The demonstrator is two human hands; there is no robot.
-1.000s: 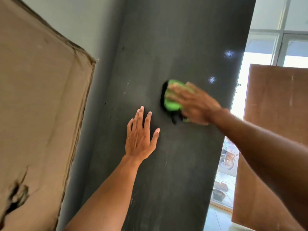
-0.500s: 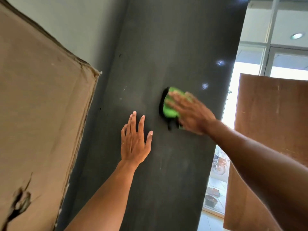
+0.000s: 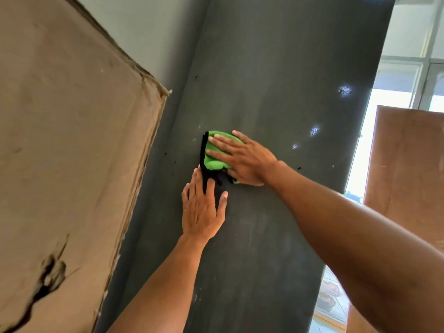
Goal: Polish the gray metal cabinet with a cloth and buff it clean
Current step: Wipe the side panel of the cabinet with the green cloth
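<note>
The tall gray metal cabinet fills the middle of the head view, its dark side panel dusty and speckled. A folded green cloth with a black edge lies flat against that panel. My right hand presses the cloth to the metal with straight, spread fingers. Just below it, my left hand lies flat on the panel with fingers straight; the cloth's black edge hangs over its fingertips.
A large worn cardboard box stands close on the left, beside the cabinet. A brown board leans at the right, in front of a bright window. A pale wall is behind.
My right hand has slid the cloth leftward across the panel, until it is just above my left hand. My left hand stays flat on the cabinet.
</note>
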